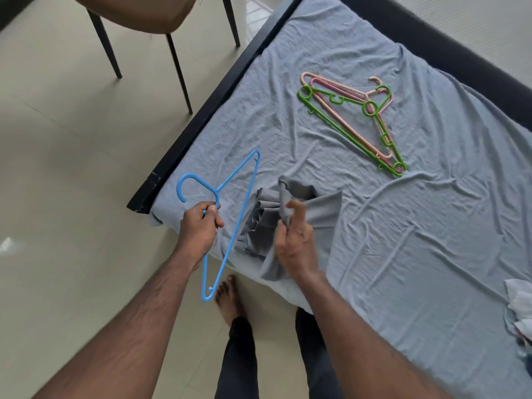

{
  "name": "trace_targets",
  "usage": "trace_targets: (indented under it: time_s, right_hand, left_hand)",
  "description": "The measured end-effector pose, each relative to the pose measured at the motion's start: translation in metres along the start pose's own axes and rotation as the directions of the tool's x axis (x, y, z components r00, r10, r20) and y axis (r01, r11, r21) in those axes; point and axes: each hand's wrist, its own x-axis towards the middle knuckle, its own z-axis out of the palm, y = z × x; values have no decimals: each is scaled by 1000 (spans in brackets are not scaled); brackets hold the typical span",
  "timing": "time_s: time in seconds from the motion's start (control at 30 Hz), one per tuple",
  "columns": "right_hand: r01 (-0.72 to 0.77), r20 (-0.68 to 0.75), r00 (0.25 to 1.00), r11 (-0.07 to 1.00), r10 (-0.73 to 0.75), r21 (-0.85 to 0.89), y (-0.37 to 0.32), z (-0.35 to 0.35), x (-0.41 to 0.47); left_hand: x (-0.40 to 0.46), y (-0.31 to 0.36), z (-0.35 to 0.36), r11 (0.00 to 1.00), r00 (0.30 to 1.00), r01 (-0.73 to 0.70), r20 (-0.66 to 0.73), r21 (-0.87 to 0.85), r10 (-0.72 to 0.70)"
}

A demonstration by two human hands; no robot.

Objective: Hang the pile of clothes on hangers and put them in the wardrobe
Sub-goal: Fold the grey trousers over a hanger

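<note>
left hand [200, 230] pinches blue plastic hanger [221, 217] near neck, long axis toward viewer | right hand [293, 243] grips grey folded garment [313, 214] | hanger just left of garment

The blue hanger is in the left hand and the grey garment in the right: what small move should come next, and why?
Probably lift and shake the grey garment open. The right hand grips it bunched, partly lying on the bed sheet, so no opening shows yet for the blue hanger, which the left hand holds ready beside it.
</note>
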Motion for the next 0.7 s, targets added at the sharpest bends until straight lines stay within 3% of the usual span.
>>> trace_targets:
  time_s: [0.13,0.3,0.4,0.53,0.63,0.7]
  right_hand:
    - [-35,83,996,994,26,102,-37,42,0]
    - [-316,262,927,933,267,169,-67,98,21]
    - [-328,380,890,932,250,153,-79,121,32]
    - [-450,614,774,817,157,359,-79,119,32]
    - [-485,537,815,764,219,425,-71,107,24]
    - [-536,499,823,663,273,522,-66,96,16]
  left_hand:
    - [3,6,-6,999,999,-19,-43,-41,18]
    - [-3,15,-19,994,994,-108,-25,29,109]
    - [-5,12,-29,983,989,-139,-26,121,143]
    - [-2,4,-37,997,998,-60,-4,47,60]
    - [-3,1,-31,999,999,8,32,-48,-6]
    - [-9,4,-20,994,997,17,82,-105,-8]
